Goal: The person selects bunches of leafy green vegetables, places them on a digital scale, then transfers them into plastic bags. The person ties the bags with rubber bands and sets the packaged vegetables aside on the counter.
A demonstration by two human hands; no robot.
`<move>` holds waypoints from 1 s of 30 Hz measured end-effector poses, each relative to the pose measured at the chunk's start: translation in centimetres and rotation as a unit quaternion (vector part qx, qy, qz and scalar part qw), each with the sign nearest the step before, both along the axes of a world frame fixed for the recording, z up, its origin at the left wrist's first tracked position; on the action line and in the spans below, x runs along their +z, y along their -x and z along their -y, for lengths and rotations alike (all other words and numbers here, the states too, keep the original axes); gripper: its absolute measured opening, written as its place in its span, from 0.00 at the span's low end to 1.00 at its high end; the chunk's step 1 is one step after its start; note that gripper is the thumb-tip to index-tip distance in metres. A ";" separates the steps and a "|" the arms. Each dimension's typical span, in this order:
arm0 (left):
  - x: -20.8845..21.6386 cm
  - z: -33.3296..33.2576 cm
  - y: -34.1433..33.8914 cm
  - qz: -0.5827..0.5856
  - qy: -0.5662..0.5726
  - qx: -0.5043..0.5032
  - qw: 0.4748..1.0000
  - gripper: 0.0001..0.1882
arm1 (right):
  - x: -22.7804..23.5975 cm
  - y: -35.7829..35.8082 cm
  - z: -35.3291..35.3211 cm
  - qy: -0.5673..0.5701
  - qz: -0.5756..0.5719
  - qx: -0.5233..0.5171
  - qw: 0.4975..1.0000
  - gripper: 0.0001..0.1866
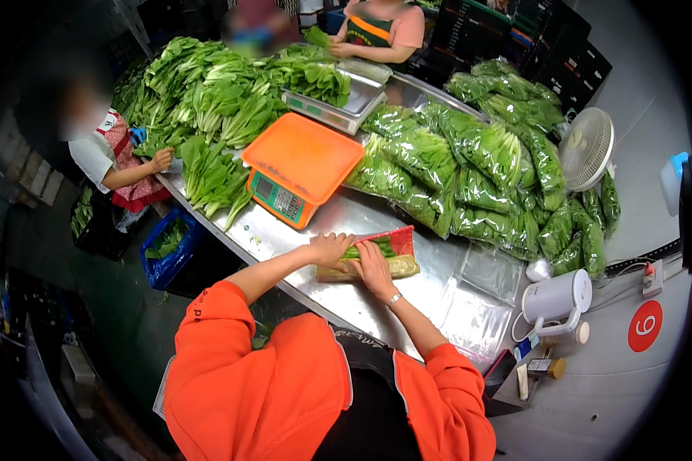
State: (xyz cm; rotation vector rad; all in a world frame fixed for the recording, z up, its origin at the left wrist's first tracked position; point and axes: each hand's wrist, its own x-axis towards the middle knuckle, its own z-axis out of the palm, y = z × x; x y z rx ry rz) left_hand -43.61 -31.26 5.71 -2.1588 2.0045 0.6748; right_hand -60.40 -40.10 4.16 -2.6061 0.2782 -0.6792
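Observation:
In front of me on the metal table (pixel 284 265) lies a red and gold bag (pixel 404 266), with green vegetable stalks (pixel 382 246) showing between its red and gold sides. My left hand (pixel 332 250) is on the bag's left end, its fingers curled over the stalks. My right hand (pixel 374 269) reaches across the gold side, fingers pressed on the stalks near the middle. The undersides of both hands are hidden. Just beyond the bag stands an orange scale (pixel 304 157) with a keypad and a bare pan.
A large heap of leafy greens (pixel 207 92) covers the far left. Clear-bagged greens (pixel 469 161) are piled at right, beside a fan (pixel 590 146), a white kettle (pixel 557 296) and flat clear bags (pixel 473 311). A second scale (pixel 346 107) stands farther back. Co-workers stand left and across.

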 end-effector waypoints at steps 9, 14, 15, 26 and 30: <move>-1.7 -1.5 1.5 0.027 0.065 0.003 0.998 0.40 | 4.5 -2.0 1.0 0.117 -0.165 0.138 0.970 0.56; 2.0 -3.6 1.6 -0.097 0.242 0.078 0.962 0.41 | 1.5 -4.6 3.7 0.016 -0.303 0.135 0.943 0.64; 2.7 -4.6 2.1 -0.112 0.297 0.138 0.938 0.41 | 1.1 -4.8 4.0 0.002 -0.311 0.119 0.943 0.64; -6.3 -2.7 10.5 -0.530 0.338 0.475 0.616 0.49 | 0.7 -5.5 4.5 -0.222 -0.236 -0.029 0.946 0.51; -4.6 -1.5 10.7 -0.556 0.365 0.387 0.639 0.50 | 2.1 -2.7 3.1 -0.289 -0.114 -0.105 0.945 0.40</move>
